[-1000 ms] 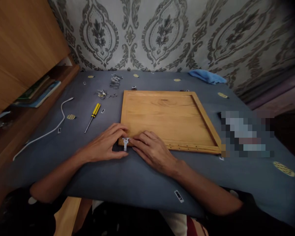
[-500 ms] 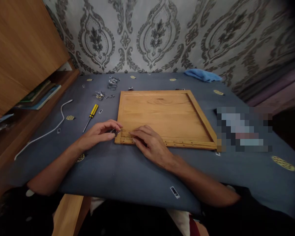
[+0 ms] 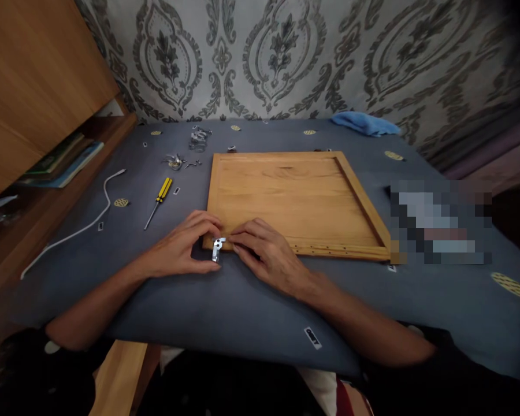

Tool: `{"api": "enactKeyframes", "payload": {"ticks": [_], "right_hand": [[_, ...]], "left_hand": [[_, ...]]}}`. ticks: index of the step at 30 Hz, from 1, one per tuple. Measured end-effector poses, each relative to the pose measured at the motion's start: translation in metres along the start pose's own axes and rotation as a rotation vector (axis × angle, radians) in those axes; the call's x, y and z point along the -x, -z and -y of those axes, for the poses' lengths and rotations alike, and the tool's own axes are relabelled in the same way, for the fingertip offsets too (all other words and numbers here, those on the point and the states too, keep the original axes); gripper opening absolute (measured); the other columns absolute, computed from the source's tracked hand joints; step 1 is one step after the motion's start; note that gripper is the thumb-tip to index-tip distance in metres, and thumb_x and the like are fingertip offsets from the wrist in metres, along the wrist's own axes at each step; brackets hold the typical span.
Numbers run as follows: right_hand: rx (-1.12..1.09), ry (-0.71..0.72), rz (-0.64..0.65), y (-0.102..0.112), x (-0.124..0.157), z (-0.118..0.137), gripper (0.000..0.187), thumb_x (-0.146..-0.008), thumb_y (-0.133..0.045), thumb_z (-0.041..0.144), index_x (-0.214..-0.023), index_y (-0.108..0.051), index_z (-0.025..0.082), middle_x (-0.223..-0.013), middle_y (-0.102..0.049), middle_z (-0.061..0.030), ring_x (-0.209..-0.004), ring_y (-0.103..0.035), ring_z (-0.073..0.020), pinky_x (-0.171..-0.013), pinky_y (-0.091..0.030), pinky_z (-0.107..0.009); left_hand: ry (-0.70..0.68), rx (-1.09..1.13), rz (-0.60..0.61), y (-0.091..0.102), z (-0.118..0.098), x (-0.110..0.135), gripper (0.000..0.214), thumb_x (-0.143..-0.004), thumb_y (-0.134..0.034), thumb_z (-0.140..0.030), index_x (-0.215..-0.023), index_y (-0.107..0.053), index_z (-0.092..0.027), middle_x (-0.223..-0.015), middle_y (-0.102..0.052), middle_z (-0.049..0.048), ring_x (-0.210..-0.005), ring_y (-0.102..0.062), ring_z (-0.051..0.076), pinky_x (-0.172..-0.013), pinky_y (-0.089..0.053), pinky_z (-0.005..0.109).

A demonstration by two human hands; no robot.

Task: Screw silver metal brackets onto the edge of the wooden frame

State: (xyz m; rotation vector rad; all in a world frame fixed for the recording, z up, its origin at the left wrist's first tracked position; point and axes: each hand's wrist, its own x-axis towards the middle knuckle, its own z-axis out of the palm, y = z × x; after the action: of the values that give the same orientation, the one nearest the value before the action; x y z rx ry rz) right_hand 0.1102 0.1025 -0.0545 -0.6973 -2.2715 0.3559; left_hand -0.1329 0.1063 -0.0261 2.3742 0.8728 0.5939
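A shiny metal hinge [image 3: 218,248] is at the near left corner of a framed wooden panel [image 3: 277,199]. My left hand [image 3: 182,245] grips it between thumb below and fingers above. Small dark holes show in it. Just to its right, my right hand [image 3: 266,254] rests over the panel's near edge, its fingertips pinched together by the hinge's right end. Whatever those fingertips hold, if anything, is too small to name. A row of small dark holes runs along the near rail, right of my right hand.
A yellow-handled screwdriver [image 3: 159,199] lies left of the panel. Beyond it are loose small metal parts [image 3: 174,162] and more metal hinges [image 3: 198,138]. A white cable [image 3: 106,211] curves at the left. A blue cloth [image 3: 366,123] lies at the back right, near a blurred-out object [image 3: 437,222].
My left hand has turned and brought the hinge toward the right, so more of it shows beside my right hand. The right hand stays nearly where it was. The view has shifted slightly.
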Motion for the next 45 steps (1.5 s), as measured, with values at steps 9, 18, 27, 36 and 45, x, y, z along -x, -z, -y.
{"api": "enactKeyframes", "payload": {"ticks": [9, 18, 27, 36, 45], "right_hand": [[-0.013, 0.017, 0.021, 0.0009, 0.0006, 0.0019, 0.022, -0.102, -0.05, 0.018, -0.106, -0.071, 0.015, -0.096, -0.071, -0.0098, -0.091, -0.063, -0.0212, -0.081, -0.057, -0.038], [0.0, 0.06, 0.017, 0.0023, -0.0002, 0.0047, 0.022, -0.101, -0.05, 0.017, -0.11, -0.071, 0.016, -0.1, -0.072, -0.0105, -0.093, -0.063, -0.0218, -0.08, -0.058, -0.039], [0.036, 0.12, 0.027, 0.002, 0.0001, 0.0036, 0.023, -0.102, -0.051, 0.016, -0.114, -0.071, 0.015, -0.106, -0.076, -0.0101, -0.096, -0.067, -0.0215, -0.085, -0.059, -0.04], [0.049, 0.137, 0.041, 0.0033, 0.0002, 0.0026, 0.024, -0.101, -0.052, 0.015, -0.117, -0.07, 0.017, -0.11, -0.076, -0.0091, -0.098, -0.066, -0.0221, -0.085, -0.059, -0.04], [0.038, 0.137, 0.03, 0.0013, 0.0, 0.0023, 0.025, -0.101, -0.051, 0.015, -0.116, -0.071, 0.016, -0.11, -0.076, -0.0112, -0.1, -0.067, -0.0225, -0.086, -0.059, -0.041]], "left_hand": [[-0.037, -0.047, -0.014, -0.0023, -0.0007, 0.0007, 0.038, -0.086, -0.076, -0.04, -0.111, -0.055, -0.021, -0.126, -0.061, 0.0115, -0.127, -0.053, 0.028, -0.106, -0.047, 0.048], [-0.021, -0.029, -0.011, -0.0035, -0.0034, -0.0002, 0.038, -0.087, -0.075, -0.043, -0.112, -0.057, -0.021, -0.124, -0.062, 0.0113, -0.127, -0.054, 0.028, -0.107, -0.047, 0.048], [-0.049, -0.056, -0.025, -0.0051, -0.0038, 0.0006, 0.039, -0.088, -0.074, -0.043, -0.113, -0.056, -0.02, -0.125, -0.062, 0.0116, -0.126, -0.055, 0.028, -0.105, -0.049, 0.047], [-0.029, -0.053, -0.001, -0.0028, -0.0043, 0.001, 0.041, -0.088, -0.075, -0.043, -0.116, -0.055, -0.019, -0.128, -0.061, 0.0124, -0.127, -0.054, 0.028, -0.106, -0.048, 0.046], [-0.031, -0.088, -0.006, -0.0012, -0.007, 0.0022, 0.036, -0.089, -0.073, -0.037, -0.115, -0.056, -0.019, -0.126, -0.062, 0.0116, -0.126, -0.055, 0.027, -0.104, -0.05, 0.044]]}}
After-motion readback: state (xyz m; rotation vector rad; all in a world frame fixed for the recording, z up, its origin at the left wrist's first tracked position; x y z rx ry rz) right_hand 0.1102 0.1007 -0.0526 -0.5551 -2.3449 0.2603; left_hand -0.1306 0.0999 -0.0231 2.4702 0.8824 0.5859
